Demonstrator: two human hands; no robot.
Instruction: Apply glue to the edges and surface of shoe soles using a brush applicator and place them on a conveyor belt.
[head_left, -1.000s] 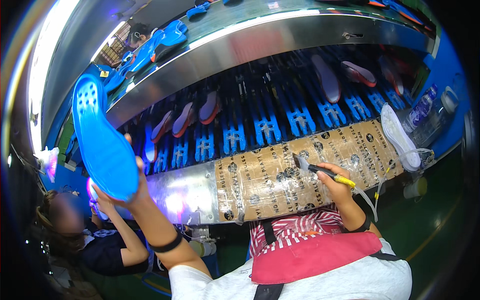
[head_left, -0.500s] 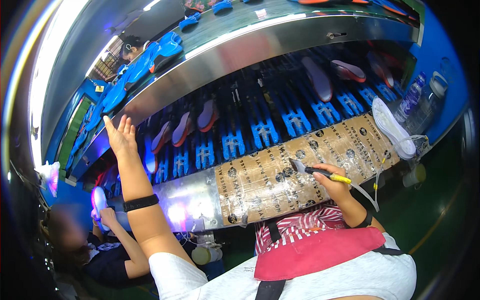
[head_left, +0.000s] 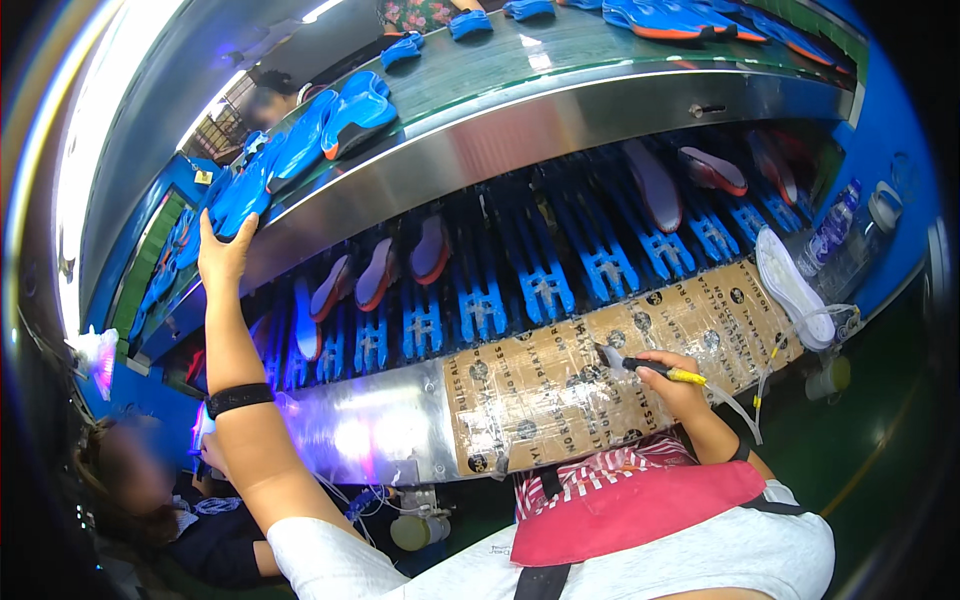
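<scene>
At the near edge of the upper shelf, my left hand [head_left: 222, 258] grips the near end of a blue insole [head_left: 240, 200], thumb on one side and fingers on the other. More blue insoles lie beside it and overlap. My right hand [head_left: 678, 385] is closed round the black and yellow handle of a brush [head_left: 622, 362]; a clear tube [head_left: 735, 408] runs from the handle's end. The bristles point left, above a ledge covered with printed brown cardboard [head_left: 545, 395] under clear film.
Below the shelf, a row of blue racks [head_left: 545, 290] carries several red-edged insoles [head_left: 430, 250]. A white shoe sole [head_left: 795, 285] and a clear bottle [head_left: 830, 230] stand at right. A co-worker [head_left: 150, 490] sits at lower left; another person [head_left: 270, 100] is beyond the shelf.
My left hand has reached onto the blue insole; before, it was open, palm up, just short of the shelf. The right hand keeps the brush over the cardboard. The whole view has shifted slightly.
</scene>
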